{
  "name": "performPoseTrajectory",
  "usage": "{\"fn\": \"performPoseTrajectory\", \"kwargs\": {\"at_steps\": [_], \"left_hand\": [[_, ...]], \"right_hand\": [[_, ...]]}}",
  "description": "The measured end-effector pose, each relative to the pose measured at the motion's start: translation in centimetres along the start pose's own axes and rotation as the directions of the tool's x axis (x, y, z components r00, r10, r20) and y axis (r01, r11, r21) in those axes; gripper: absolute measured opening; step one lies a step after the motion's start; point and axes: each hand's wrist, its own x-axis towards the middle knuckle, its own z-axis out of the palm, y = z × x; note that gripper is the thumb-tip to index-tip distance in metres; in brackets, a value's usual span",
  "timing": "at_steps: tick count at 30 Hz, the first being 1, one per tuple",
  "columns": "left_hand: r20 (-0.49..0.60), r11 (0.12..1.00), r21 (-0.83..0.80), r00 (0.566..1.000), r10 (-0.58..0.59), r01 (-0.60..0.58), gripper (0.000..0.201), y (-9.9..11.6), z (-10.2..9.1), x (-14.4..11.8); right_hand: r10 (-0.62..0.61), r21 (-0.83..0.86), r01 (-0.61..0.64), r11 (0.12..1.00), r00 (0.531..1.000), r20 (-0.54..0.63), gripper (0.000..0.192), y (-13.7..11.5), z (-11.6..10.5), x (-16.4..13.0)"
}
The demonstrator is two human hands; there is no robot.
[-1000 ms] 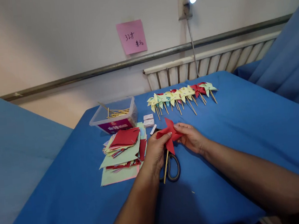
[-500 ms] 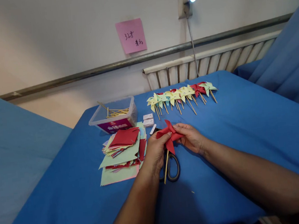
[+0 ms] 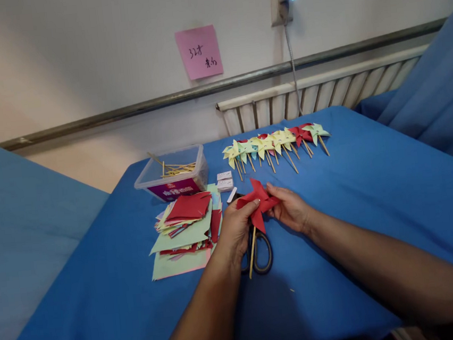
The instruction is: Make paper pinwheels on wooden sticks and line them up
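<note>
Red paper pinwheel [image 3: 265,202] on a slender wooden stick [image 3: 252,254], head view, is being held above black-handled scissors [image 3: 265,270] lying on a blue cloth [image 3: 357,195]. The left hand [image 3: 235,228], curled closed with thumb near the hub, is gripping its centre; the right hand [image 3: 291,207], fingers nearly together, is pinching its right blade. Beyond, multicoloured paper pinwheels [image 3: 264,145] are lying in a row.

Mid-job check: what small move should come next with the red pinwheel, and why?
Probably have the right hand gently shape the blade it touches: the left hand appears to steady the red pinwheel with its thumb near the centre, leaving the right side accessible.
</note>
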Motion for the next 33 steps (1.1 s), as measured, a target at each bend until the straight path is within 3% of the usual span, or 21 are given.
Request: {"fn": "performPoseTrajectory", "kwargs": {"at_steps": [7,13,21,26,33], "left_hand": [[0.016,1.000,-0.017,1.000,0.010,-0.010,0.026,0.04,0.13,0.07],[-0.042,0.998,0.029,0.997,0.057,-0.056,0.033,-0.37,-0.13,0.47],[-0.071,0.977,0.164,0.986,0.149,-0.136,0.032,-0.56,-0.28,0.49],[-0.028,0.990,0.126,0.997,0.070,-0.066,0.032,0.00,-0.35,0.27],[-0.101,0.994,0.104,0.994,0.029,-0.018,0.033,0.27,-0.61,0.56]], "right_hand": [[-0.008,-0.068,0.008,0.998,1.000,-0.011,0.025,-0.31,0.17,-0.18],[-0.030,-0.077,0.026,0.997,0.999,-0.043,0.033,-0.31,0.52,-0.31],[-0.162,-0.292,0.134,0.947,0.984,-0.072,0.030,0.04,0.77,-0.47],[-0.180,-0.333,0.135,0.933,0.978,-0.108,0.029,0.07,0.56,-0.17],[-0.183,-0.343,0.143,0.928,0.979,-0.088,0.029,0.13,0.75,-0.28]]}}
